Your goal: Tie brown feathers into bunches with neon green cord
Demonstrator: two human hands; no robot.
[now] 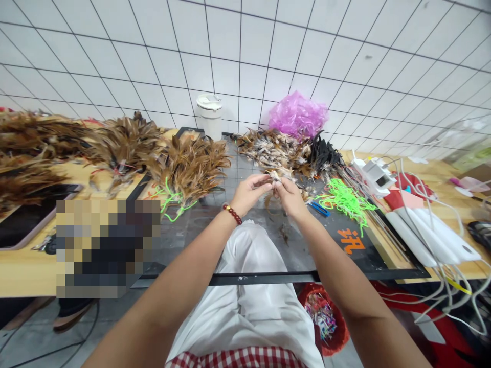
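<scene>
Head view: left hand (249, 195) and right hand (290, 198) are pinching feathers (275, 177) before an ungathered feather pile (274, 153), tied-looking bunch (192, 162) lying left.

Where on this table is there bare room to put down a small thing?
The dark mat looks bare between the brown feather bundle, left forearm and front edge. Another patch: wood in front of the phone. Crowded: beyond the left hand and right hand, with loose feathers; at right, with green cords.
</scene>
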